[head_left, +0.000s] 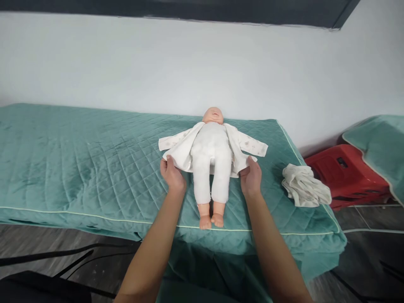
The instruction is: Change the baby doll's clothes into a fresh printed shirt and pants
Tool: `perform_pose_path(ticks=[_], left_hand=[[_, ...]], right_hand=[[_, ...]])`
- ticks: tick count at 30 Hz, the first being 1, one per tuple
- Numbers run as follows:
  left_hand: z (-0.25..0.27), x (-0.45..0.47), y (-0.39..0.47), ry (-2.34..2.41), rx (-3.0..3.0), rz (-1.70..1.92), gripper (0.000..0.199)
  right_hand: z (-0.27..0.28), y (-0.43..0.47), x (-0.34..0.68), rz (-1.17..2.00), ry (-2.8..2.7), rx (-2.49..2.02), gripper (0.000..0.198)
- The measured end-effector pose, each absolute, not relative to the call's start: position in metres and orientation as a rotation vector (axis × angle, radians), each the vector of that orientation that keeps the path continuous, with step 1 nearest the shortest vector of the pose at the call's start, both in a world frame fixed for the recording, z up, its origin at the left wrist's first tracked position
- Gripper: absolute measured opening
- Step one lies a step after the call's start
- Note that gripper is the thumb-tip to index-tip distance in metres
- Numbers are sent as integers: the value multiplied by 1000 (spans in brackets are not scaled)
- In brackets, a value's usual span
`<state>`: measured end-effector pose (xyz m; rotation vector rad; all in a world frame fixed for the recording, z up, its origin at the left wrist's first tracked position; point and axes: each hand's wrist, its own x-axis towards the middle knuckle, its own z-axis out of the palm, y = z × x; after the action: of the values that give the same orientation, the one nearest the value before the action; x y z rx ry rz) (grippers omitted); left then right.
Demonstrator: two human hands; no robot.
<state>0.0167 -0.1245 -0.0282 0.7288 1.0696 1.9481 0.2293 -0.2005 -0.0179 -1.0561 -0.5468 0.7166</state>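
A baby doll [212, 145] lies on its back on the green quilted bed cover, its feet towards me. Its body and legs are white, and its bare feet reach close to the bed's front edge. Around its upper body is a white baby jacket [180, 152] with small printed figures on the sleeves, spread out to both sides with the front open. My left hand [173, 173] pinches the jacket's lower left corner. On the other side, my right hand [251, 176] grips the lower right corner. Both thumbs rest on top of the cloth.
A crumpled white cloth [306, 185] lies at the right end of the bed [94, 168]. Beyond that end stands a red plastic stool [347, 168], beside another green cover [385, 143]. A pale wall [176, 63] runs along the bed's far side.
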Motion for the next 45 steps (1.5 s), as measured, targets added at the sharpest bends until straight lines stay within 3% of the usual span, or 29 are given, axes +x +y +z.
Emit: perform_pose_path(ticks=[6,11,15,18,23,27,31,35,39,45], left_hand=[[-33,6,-143,1116,813,1883,35],[-32,-5,-173,1116,892,1862,27],[-30,-20,-194,1178,1088,1682,22],[-25,-34,-207,1222,1316,1393,23],[-17,-40,-233,1154,1709,1008,23],[-13,-33,-236,1118,1839,1209,20],[-5,-28,-191,1247,1678,1481,25],[-4,-21,-127,1226,1208,1436,23],[-13,-9,-109,1026,1087,1186,27],[-19,-13,-133,865,1238,1116,27]], right_hand=[[-21,-243,222,778,-420,-923,22],[-30,-300,225,665,-802,-1150,13],[-23,-338,275,232,-1279,-1487,11],[-13,-360,331,-176,-1516,-1781,26],[-9,-382,380,-373,-1753,-2071,46],[-8,-373,348,-247,-1753,-1913,44],[-7,-330,300,182,-1556,-1696,42],[-8,-262,273,582,-1161,-1578,47],[-11,-212,250,592,-1105,-1537,47],[-22,-209,233,543,-1169,-1444,38]])
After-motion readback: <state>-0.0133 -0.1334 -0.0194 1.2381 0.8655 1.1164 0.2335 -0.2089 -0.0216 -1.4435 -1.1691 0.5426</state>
